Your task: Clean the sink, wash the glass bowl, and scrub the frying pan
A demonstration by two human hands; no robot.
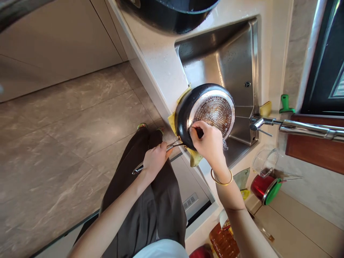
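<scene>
A dark frying pan (185, 114) lies tilted over the front edge of the sink, its perforated-looking metal base facing up with brownish stains. My left hand (155, 159) is closed around the pan's metal handle (138, 168). On the near part of the base, my right hand (209, 141) is closed in a pinch, fingertips touching the metal; what it holds is hidden. A crumpled, clear or silvery bit (225, 145) shows beside that hand, too small to name. Under the pan, a yellow cloth (195, 158) sticks out over the counter edge.
The steel sink (233, 53) lies beyond the pan, with a chrome faucet (301, 128) reaching in from the right. A large dark pot (172, 18) stands at the top. A yellow sponge (265, 108), a green-handled item (286, 104) and a red pot (263, 188) sit along the back.
</scene>
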